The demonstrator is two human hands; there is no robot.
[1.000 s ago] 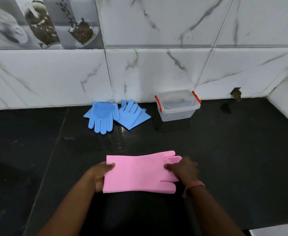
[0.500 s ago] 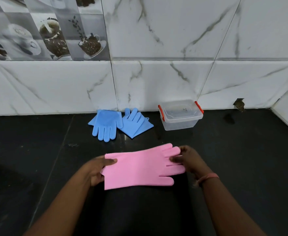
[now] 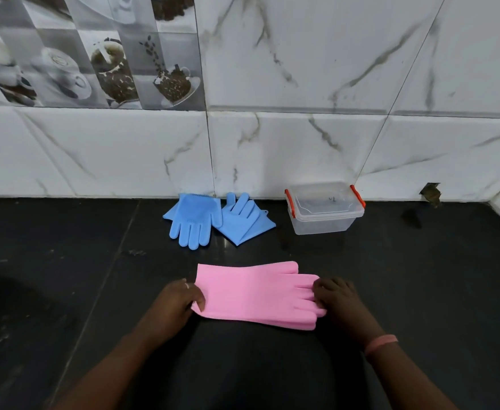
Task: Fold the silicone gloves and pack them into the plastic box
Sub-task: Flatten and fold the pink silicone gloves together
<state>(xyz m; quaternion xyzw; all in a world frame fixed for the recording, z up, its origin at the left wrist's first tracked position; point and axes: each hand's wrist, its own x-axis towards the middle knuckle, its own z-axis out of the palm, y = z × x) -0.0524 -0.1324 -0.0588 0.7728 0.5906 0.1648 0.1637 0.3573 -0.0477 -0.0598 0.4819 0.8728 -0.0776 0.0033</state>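
Note:
Pink silicone gloves (image 3: 251, 292) lie flat and stacked on the black counter, cuff to the left, fingers to the right. My left hand (image 3: 177, 300) pinches the cuff edge at its near left corner. My right hand (image 3: 336, 297) holds the fingertips at the right end. Two blue silicone gloves (image 3: 213, 218) lie against the wall behind, one with bristles up, the other partly folded. To their right stands the clear plastic box (image 3: 324, 210) with its lid on and orange clips at both ends.
The black stone counter (image 3: 420, 276) runs to a white marble-tiled wall at the back and a side wall at the far right. A small dark hole (image 3: 430, 195) sits in the wall base, right of the box.
The pink gloves, lifted and tilted half a second ago, now lie flatter on the counter. Both hands stay at their ends. The camera has tilted up, showing more wall.

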